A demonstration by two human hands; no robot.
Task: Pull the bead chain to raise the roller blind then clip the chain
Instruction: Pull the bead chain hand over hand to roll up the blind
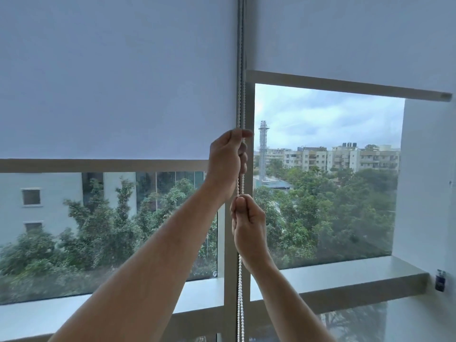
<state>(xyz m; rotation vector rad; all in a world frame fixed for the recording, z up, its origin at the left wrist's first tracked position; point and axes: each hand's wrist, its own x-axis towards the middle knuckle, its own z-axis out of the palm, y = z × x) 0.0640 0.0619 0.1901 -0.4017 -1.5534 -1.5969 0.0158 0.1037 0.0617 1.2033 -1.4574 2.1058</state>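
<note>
A white bead chain (pixel 240 287) hangs as a double strand along the window's centre mullion. My left hand (pixel 227 159) is raised and pinches the chain between thumb and fingers at the level of the left blind's bottom bar. Just below it, my right hand (pixel 248 223) is closed around the same chain. The left roller blind (pixel 111 77) is white and its bottom bar (pixel 98 165) sits about halfway down the pane. The right roller blind (pixel 357 33) is rolled higher, with its bottom bar (pixel 345 86) near the top of the glass.
A grey window sill (pixel 345 275) runs under both panes. A white wall (pixel 427 193) stands at the right, with a small dark clip-like fitting (pixel 440 280) fixed low on it. Trees and apartment blocks show through the glass.
</note>
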